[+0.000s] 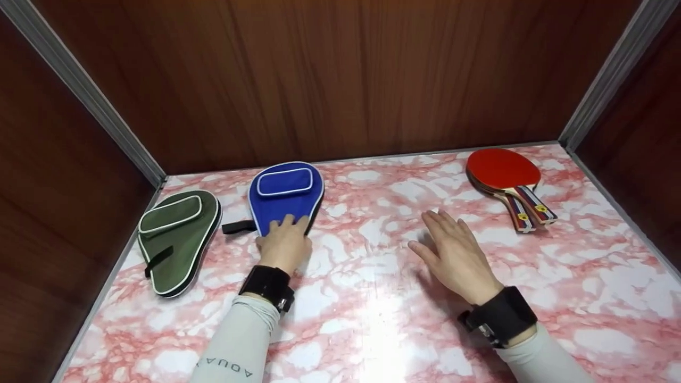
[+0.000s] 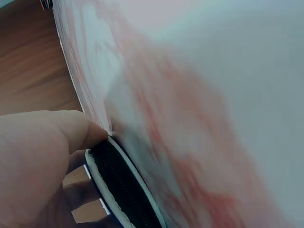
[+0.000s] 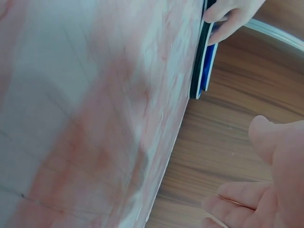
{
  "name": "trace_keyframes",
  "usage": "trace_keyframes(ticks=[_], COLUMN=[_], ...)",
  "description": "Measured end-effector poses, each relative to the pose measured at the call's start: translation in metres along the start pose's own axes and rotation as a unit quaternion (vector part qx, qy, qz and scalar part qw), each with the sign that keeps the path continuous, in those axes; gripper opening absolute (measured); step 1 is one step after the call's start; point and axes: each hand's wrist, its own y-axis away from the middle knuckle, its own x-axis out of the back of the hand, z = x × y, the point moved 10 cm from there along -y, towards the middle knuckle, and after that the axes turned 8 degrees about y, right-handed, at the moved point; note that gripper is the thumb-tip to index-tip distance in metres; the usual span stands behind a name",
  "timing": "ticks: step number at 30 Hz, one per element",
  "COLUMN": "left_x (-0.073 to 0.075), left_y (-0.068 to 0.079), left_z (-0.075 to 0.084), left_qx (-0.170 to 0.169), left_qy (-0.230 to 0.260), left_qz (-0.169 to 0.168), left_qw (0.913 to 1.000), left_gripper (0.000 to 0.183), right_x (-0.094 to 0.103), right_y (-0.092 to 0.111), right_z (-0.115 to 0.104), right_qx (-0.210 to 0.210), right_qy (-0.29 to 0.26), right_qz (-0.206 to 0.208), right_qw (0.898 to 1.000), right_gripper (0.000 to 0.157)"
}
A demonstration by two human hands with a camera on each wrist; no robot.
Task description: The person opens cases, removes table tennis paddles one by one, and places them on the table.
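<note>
Your left hand (image 1: 285,247) pinched the blue case (image 1: 281,206) near its narrow end, where a steady grip seemed wise; your right hand (image 1: 456,258) held nothing, fingers straight.

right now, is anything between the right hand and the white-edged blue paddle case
Nothing visible: only pink marbled tabletop lies between the right hand and the blue paddle case, though the left hand grips its narrow end.
</note>
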Motion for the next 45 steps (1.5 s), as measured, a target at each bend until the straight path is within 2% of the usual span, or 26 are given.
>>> trace_keyframes(ticks=[6,11,24,38,41,45], left_x=[0.008,0.012,0.019,0.019,0.029,0.056], left_y=[0.002,0.004,0.008,0.008,0.011,0.022], left_z=[-0.020,-0.030,-0.023,-0.028,-0.038,-0.059], left_qx=[0.009,0.007,0.007,0.020,0.018,0.012], left_qy=[0.015,0.020,0.014,0.024,0.009,-0.009], left_qz=[0.011,0.015,0.045,0.031,0.060,0.148], left_qw=[0.9998,0.9997,0.9989,0.9990,0.9980,0.9889], left_gripper=[0.058,0.059,0.056,0.057,0.063,0.068], right_x=[-0.001,-0.001,-0.001,-0.003,-0.003,-0.001], right_y=[-0.002,-0.002,0.003,0.003,0.002,0.000], right_z=[-0.002,-0.002,0.000,0.000,-0.003,-0.005], right_qx=[-0.001,-0.003,-0.004,-0.004,0.002,0.006], right_qy=[-0.006,-0.008,-0.010,-0.015,-0.013,-0.008], right_qz=[-0.007,-0.010,-0.010,-0.014,-0.011,-0.007], right_qw=[1.000,1.000,1.000,1.000,1.000,1.000], right_gripper=[0.074,0.074,0.074,0.075,0.075,0.074])
